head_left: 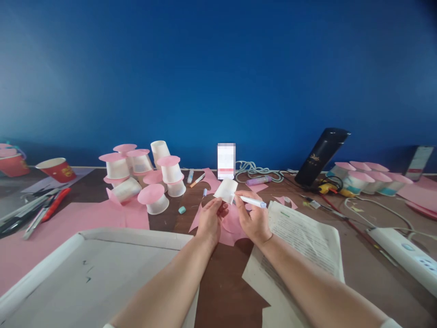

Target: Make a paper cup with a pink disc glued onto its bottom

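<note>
My left hand [211, 217] pinches the lower edge of a small white piece of paper [226, 189], holding it up and tilted over the table. A white marker pen [251, 200] lies in the closed fingers of my right hand [254, 221]. Its tip end is close to the paper; whether they touch I cannot tell. Cut pink paper [234, 225] spreads beneath both hands. A printed sheet [303, 237] lies partly under my right forearm. Beyond the paper, a phone [226, 160] with a lit screen stands against the blue wall.
Several white cups with pink paper discs [153, 196] stand at left, beside a red paper cup [56, 169]. A white tray-like sheet [112, 273] is front left, a red-handled cutter [56, 205] beyond it. A black flask [321, 155] leans at right, near cables and a power strip [406, 255].
</note>
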`<state>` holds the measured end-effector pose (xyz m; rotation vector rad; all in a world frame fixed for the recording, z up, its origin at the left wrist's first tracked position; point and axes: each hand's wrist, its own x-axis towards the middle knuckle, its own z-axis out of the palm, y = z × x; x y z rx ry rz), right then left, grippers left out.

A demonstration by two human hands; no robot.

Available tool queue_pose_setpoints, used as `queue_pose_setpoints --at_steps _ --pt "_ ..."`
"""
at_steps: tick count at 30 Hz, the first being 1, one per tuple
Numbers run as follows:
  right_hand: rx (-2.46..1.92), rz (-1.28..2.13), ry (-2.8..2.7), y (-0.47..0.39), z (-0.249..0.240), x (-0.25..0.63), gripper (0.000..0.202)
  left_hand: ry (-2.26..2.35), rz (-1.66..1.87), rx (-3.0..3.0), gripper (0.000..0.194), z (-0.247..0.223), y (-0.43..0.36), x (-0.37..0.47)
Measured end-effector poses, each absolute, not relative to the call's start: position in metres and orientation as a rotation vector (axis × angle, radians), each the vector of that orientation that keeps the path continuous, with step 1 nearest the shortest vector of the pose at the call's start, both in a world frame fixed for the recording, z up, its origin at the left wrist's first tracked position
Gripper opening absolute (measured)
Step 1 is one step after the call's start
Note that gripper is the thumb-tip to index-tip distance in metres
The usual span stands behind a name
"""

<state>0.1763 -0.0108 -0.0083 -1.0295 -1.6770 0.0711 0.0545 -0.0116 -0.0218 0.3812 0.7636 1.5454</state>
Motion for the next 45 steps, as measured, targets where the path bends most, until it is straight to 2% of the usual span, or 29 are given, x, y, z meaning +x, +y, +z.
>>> queue_pose_setpoints --at_steps 25,32,39,45 --pt "-1.016 0.11 -1.769 -0.0138 -0.0078 0.1745 0.012 0.8 1.507 0.447 0.031 -0.0205 -0.0121 0.0547" --pt "-1.083 0.041 -1.651 -0.009 -0.0079 0.1767 0.015 0.817 1.509 0.424 0.025 -0.0177 -0.014 0.0545" --pt "-1.075 0.077 -1.631 -0.0094 -0.0088 0.1769 0.016 0.799 1.525 0.308 0.012 -0.0148 -0.0117 0.0529" --pt "-1.088 0.102 -1.67 -0.0102 -0.0107 0.1751 0.016 0.792 1.513 0.322 0.012 -0.0146 -0.0123 0.0528"
